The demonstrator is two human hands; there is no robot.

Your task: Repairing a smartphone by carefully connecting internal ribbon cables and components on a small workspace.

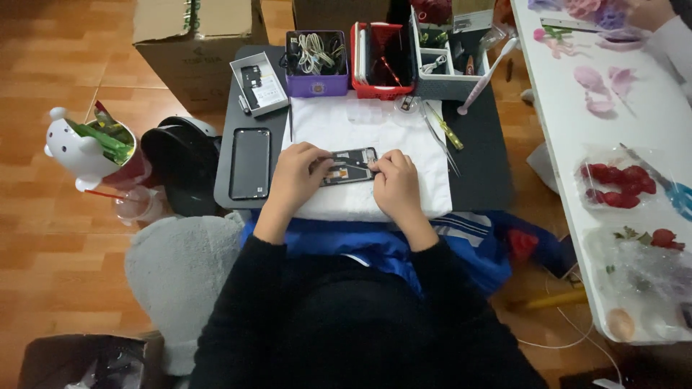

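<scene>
Sitting on a wood floor (43, 72), both hands pinch an opened phone (349, 165) on a white cloth (375, 130) covering the low dark desk (483, 166): left hand (295, 176), right hand (394, 184).

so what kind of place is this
Probably a home phone-repair spot on the floor, not a shop. Both hands, left hand and right hand, work on an opened phone lying on a white cloth over a low dark table, with tweezers nearby and a purple cable box behind.
</scene>
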